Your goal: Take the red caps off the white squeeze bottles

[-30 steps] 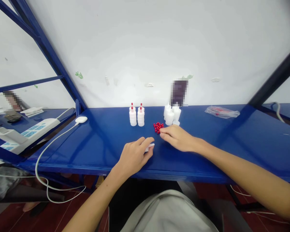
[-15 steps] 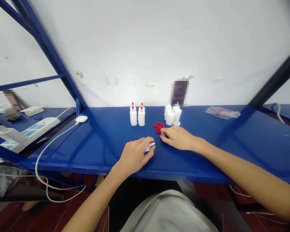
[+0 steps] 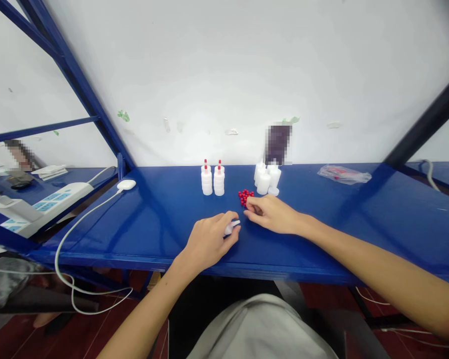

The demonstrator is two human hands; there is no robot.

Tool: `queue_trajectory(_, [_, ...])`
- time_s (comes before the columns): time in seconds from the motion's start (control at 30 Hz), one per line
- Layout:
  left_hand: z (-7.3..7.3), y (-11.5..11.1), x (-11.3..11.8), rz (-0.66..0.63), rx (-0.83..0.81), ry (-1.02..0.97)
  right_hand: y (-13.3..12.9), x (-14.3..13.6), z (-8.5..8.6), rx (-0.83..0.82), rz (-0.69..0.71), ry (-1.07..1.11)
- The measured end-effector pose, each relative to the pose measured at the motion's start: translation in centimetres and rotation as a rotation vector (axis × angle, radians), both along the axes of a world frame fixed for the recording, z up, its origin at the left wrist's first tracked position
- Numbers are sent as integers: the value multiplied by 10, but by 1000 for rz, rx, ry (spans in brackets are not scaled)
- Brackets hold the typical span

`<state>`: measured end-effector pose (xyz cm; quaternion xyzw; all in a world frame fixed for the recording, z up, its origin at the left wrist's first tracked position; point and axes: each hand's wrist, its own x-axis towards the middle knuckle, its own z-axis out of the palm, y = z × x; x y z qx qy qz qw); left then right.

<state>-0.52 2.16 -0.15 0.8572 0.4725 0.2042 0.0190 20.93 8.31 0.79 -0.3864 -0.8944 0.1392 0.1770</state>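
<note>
In the head view, the left hand [image 3: 209, 239] is low over the near part of the blue counter [image 3: 164, 219], its grip closed around a small white piece [image 3: 229, 229], mostly covered by the fingers, with a narrow end poking out between thumb and forefinger towards the right. The right hand [image 3: 271, 214] is at the near right edge of a loose heap of small red caps [image 3: 243, 196], forefinger bent and thumb close beneath it; its grip looks narrow, but I cannot tell whether anything is pinched in it. The heap lies on the counter just beyond the gap between the two hands. Farther back and to the left, four white bottles with red tips [image 3: 207, 185] stand upright in two close pairs. Behind the right hand is a tight cluster of plain white bottles [image 3: 264, 182], with a low white round piece [image 3: 273, 191] at its near right side. Farther right lies a clear plastic bag [image 3: 344, 174] with something red inside. Towards the left end, a white rounded plug [image 3: 126, 185] rests on the counter, its white cable [image 3: 62, 249] looping over the front edge.
</note>
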Motion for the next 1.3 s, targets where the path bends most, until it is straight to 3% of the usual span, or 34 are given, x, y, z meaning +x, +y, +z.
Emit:
queue_trajectory(0.13, [2,0,2,12,-34,-32,-17,-10,3,-55,250,101])
queue_trajectory(0.3, [2,-1,1,0,-64,-74,-23,-14,2,68,272,110])
queue_trajectory(0.5, [2,0,1,8,-36,-61,-9,3,8,209,-15,324])
queue_trajectory(0.73, [3,-1,1,-17,-47,-46,21,43,36,346,-523,101])
queue_trajectory(0.83, [2,0,0,-20,-50,-50,29,52,41,307,-648,-52])
queue_trajectory(0.93, [2,1,0,-14,-48,-54,34,52,35,236,-690,-196])
queue_trajectory(1.13, [2,1,0,-15,-52,-47,40,43,14,67,-626,-376])
queue_trajectory(1.3, [1,1,0,-19,-59,-52,41,47,17,35,-643,-365])
